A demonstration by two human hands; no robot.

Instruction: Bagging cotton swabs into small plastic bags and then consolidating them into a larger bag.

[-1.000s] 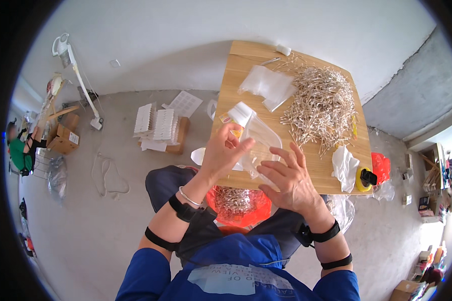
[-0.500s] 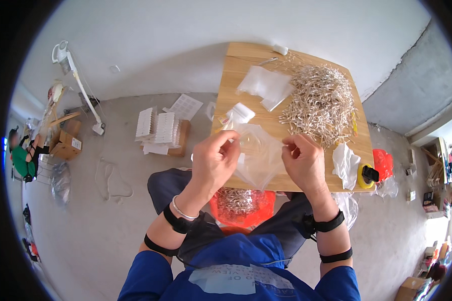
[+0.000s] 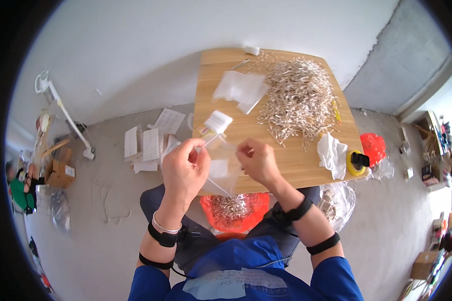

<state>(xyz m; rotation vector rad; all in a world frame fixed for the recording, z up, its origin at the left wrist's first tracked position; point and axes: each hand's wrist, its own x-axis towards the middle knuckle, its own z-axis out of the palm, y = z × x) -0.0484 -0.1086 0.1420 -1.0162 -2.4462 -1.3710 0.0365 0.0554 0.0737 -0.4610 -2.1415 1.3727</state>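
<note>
one clear bag [image 3: 223, 175] hangs over near edge of bench [image 3: 299, 163], between hands. left hand [image 3: 187, 168]: thumb and fingertips pinched on bag's left side; right hand [image 3: 258, 159]: fingers curled, tips together on opposite side. film looks thin; uneven tugging could tear it or slip one edge loose. right arm swinging wide could scatter swab heap [image 3: 299, 100]. count: one heap, swabs too many to number; one red swab-filled bag [image 3: 261, 209] below; one yellow roll [image 3: 353, 169].
</note>
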